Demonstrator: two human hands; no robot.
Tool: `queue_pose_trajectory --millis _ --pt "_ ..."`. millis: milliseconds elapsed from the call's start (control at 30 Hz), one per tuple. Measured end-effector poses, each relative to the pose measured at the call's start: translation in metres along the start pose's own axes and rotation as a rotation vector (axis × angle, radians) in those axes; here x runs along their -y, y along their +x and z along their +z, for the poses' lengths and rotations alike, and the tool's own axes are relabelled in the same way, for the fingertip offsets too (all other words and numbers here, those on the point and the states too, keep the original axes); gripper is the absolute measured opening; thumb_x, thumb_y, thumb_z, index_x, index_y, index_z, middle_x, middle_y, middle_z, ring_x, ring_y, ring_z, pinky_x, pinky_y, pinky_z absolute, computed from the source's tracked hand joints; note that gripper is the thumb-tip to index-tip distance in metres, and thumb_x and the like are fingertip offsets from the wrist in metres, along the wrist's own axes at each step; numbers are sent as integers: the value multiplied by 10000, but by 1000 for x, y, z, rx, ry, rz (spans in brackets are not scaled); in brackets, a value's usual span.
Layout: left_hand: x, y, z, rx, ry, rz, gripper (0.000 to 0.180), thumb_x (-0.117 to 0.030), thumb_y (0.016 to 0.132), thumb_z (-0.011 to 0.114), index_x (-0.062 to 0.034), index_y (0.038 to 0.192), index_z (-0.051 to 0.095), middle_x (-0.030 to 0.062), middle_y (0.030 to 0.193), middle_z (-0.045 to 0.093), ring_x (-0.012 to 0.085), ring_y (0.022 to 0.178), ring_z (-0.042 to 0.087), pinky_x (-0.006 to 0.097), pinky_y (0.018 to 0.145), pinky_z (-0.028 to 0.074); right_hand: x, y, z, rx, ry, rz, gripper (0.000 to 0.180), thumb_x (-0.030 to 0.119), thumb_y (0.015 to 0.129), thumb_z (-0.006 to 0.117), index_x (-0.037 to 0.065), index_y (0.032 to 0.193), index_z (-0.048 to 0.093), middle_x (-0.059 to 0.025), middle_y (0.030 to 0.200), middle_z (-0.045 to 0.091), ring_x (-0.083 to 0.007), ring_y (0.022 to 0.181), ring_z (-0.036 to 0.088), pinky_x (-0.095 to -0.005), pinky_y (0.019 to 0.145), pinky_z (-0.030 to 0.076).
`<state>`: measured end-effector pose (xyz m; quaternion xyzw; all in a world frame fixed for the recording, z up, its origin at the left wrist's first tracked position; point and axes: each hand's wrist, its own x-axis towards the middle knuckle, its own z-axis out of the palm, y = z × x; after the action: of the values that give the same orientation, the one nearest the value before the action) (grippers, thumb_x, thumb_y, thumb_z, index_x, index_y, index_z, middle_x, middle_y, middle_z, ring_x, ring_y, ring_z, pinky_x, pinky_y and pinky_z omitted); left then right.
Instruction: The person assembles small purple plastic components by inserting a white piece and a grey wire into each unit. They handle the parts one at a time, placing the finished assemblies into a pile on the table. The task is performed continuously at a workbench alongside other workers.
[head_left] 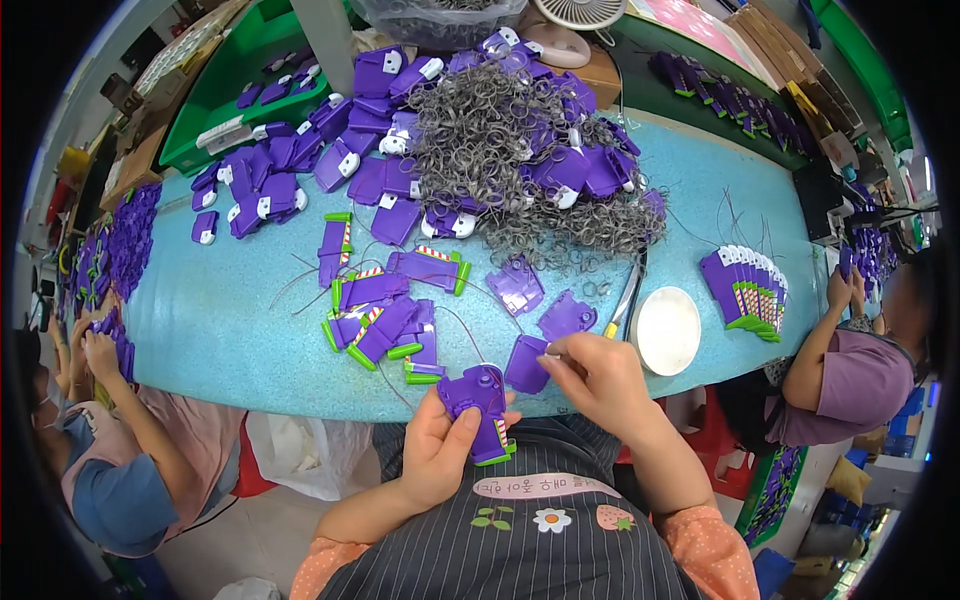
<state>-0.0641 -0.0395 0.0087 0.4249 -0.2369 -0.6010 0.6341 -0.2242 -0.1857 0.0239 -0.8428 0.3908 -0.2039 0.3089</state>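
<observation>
My left hand (440,450), closed, holds a purple plastic wing piece (478,392) with a green end and a red-and-white striped edge. A thin wire runs up from it. My right hand (605,385) pinches a flat purple plastic panel (525,365) at its right side, where a bit of white shows by the fingertips. Just beyond lie two purple plastic shells (568,315), inner sides up. Several striped wing pieces (375,312) with green ends and wires lie in a loose pile left of centre.
A heap of grey rings (490,140) covers purple-and-white panels (265,185) at the back. Right of centre are a yellow-handled cutter (622,305) and a round white dish (668,330). Fanned wing pieces (748,290) lie farther right. Co-workers sit on both sides; a green bin (190,135) stands back left.
</observation>
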Motion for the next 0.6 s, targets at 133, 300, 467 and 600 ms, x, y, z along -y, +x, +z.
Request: queue_pose_trajectory --millis 133,300,467,600 --pt "2 0 -8 -36 -6 21 291 -101 957 387 9 1223 347 199 1147 543 266 998 598 358 851 495 -7 -4 -27 -189 -199 -41 101 26 756 610 31 857 612 -112 698 582 -269 578 587 -343 522 462" --pt "1 8 -7 -69 16 27 318 -131 946 419 -1 1230 357 226 1118 558 275 935 625 372 811 522 -17 28 -43 -59 -625 -191 136 11 726 589 45 858 590 -89 720 513 -245 640 560 -356 548 437" --pt "-1 8 -7 -61 17 36 317 -132 946 420 0 1228 359 223 1109 563 271 926 627 367 809 521 -44 50 -40 150 -858 -267 105 52 706 613 61 804 576 -83 728 506 -249 697 573 -351 569 452" --pt "1 6 -14 -117 8 76 302 -101 949 401 9 1226 354 211 1129 549 272 983 601 376 847 502 -34 66 -48 72 -399 -171 77 30 703 617 47 751 560 -52 719 498 -189 702 553 -292 562 438"
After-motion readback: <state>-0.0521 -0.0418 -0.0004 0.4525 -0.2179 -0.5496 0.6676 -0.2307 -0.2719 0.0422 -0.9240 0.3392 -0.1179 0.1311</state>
